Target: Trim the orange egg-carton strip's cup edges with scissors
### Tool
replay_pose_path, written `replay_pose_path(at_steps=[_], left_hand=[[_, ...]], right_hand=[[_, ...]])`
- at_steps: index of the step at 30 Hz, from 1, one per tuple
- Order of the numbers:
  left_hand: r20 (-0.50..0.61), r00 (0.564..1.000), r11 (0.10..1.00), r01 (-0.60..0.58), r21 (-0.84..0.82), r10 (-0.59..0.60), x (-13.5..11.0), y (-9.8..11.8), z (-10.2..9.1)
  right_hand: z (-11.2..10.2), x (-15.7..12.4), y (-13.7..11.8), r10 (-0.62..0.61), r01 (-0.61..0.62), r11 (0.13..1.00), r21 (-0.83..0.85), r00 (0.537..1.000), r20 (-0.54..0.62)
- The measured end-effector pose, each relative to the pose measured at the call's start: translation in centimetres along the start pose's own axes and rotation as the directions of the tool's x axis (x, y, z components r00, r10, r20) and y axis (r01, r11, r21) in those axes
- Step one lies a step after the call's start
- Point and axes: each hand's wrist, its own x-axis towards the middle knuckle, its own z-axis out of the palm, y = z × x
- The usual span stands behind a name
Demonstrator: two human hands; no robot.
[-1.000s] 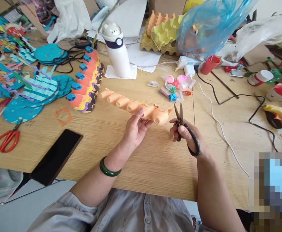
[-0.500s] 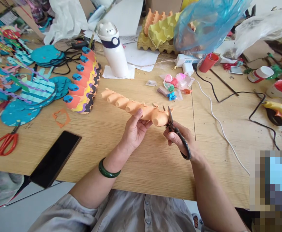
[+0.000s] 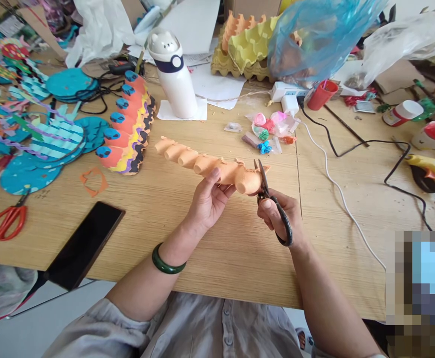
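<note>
While the left hand (image 3: 205, 203) pinches an orange carton strip (image 3: 201, 164), thumb on its near side and fingers tucked beneath, the right hand (image 3: 277, 215) grasps black-handled scissors (image 3: 264, 180), blades slightly parted. The strip is over the bench (image 3: 224, 258), at the left hand's twelve o'clock, its long axis slanting from about ten o'clock, far end, to four, near end. That near end is closer to the right hand, at its eleven o'clock, where the blades overlap the edge; how much card sits between them I cannot tell. Farther out, with the left hand as centre, a painted carton row (image 3: 128, 132) is between ten and eleven, a white bottle (image 3: 176, 89) just before twelve, wrapped coloured clumps (image 3: 264, 134) between one and two, and a dark phone (image 3: 86, 243) at eight.
</note>
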Motion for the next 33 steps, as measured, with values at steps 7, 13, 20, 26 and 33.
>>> replay_pose_path(at_steps=[7,13,20,26,33], left_hand=[[0.022,1.000,0.999,-0.014,-0.034,0.015,0.1,0.2,0.0],[0.034,0.999,0.999,-0.042,-0.005,0.043,0.2,0.4,-0.2],[0.043,0.998,0.999,-0.042,0.024,0.041,0.3,0.7,-0.3],[0.061,0.998,0.999,-0.009,0.040,0.007,0.6,0.9,-0.5],[0.070,0.997,0.996,-0.026,0.091,0.020,0.9,0.9,-1.1]], right_hand=[[-0.4,0.1,-0.2,0.000,0.002,0.999,-0.036,0.999,0.039],[-1.2,0.5,-0.3,-0.084,0.100,0.988,-0.114,0.988,0.133],[-1.7,0.4,-0.4,-0.113,0.132,0.943,-0.305,0.991,0.078],[-1.8,0.5,0.0,-0.190,0.193,0.880,-0.434,0.980,0.050],[-1.6,0.4,0.3,-0.114,0.127,0.914,-0.385,0.992,0.055]])
